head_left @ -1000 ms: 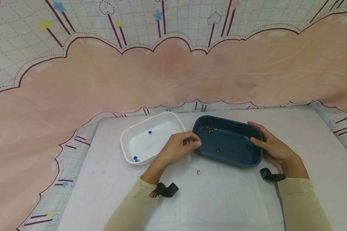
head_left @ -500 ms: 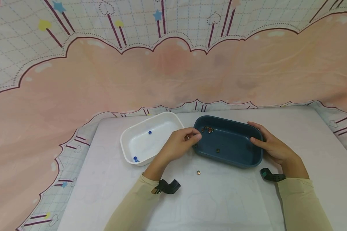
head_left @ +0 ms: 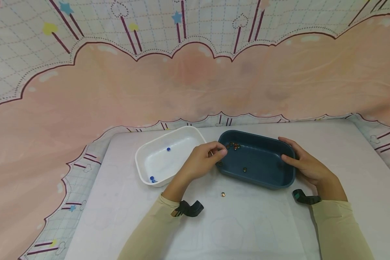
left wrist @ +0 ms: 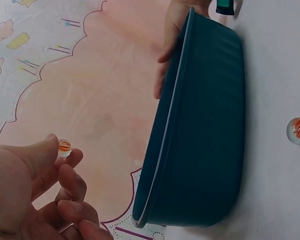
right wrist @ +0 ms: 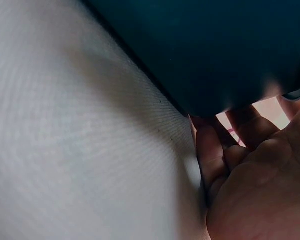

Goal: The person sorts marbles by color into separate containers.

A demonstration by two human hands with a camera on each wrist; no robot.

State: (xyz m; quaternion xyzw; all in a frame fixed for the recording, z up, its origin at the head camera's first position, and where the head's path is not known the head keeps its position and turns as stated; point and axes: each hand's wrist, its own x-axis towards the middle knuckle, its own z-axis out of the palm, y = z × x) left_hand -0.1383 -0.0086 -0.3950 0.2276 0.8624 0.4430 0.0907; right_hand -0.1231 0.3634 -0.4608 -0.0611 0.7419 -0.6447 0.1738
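Between thumb and fingertip my left hand (head_left: 199, 160) pinches a clear marble (left wrist: 64, 148) with orange swirls, held above the left end of a dark blue tub (head_left: 263, 178). In the head view that marble is hidden by the fingers. My right hand (head_left: 313, 171) grips the tub's right end, thumb over the rim and fingers along the outside, as the right wrist view also shows. Several amber marbles (head_left: 235, 146) cluster at the tub's far left, with single ones nearer the front. Another orange-swirled marble (head_left: 223, 194) lies on the table before the tub.
A white tub (head_left: 138, 162) stands to the left of the blue one, partly behind my left hand, with a few blue marbles (head_left: 152, 178) inside. Both stand on a white-covered table (head_left: 256, 227). A patterned cloth (head_left: 195, 86) hangs behind.
My left hand has shifted slightly up, away from the tub's front left corner, uncovering a marble inside there. The right hand and both tubs look unmoved.
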